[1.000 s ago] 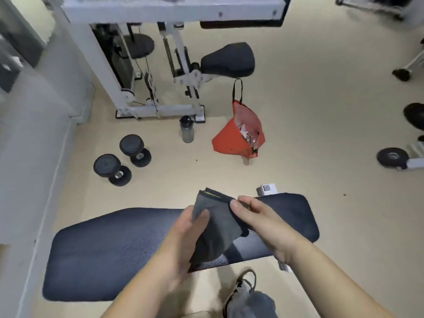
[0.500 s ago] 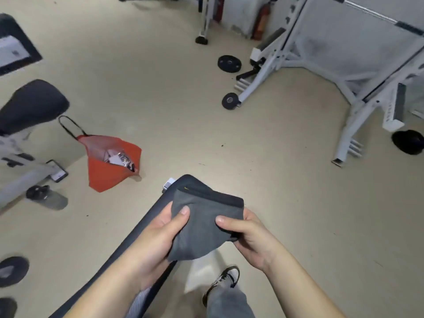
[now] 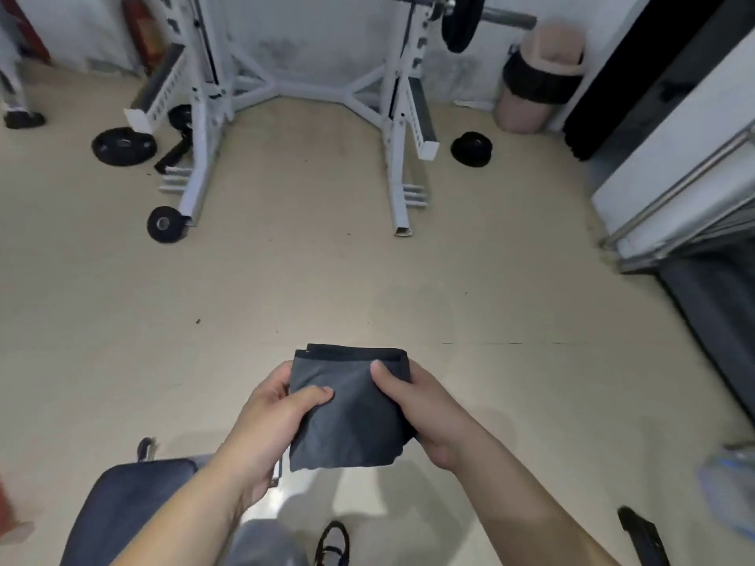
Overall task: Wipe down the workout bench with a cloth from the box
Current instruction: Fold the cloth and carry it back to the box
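Observation:
A folded dark grey cloth is held in front of me above the floor. My left hand grips its left side with the thumb on top. My right hand grips its right side, thumb pressed on the upper face. Only the end of the dark padded workout bench shows, at the lower left under my left forearm. The cloth is off the bench, to its right. No box is clearly in view.
A white squat rack stands ahead by the wall, with black weight plates on the floor on both sides. A pink bin stands at the back right. A blurred bluish object lies at the right edge. My shoe is below.
The view has swung right, from the bench and red bag to the squat rack. Both hands kept the cloth, which has left the bench and now hangs over the floor.

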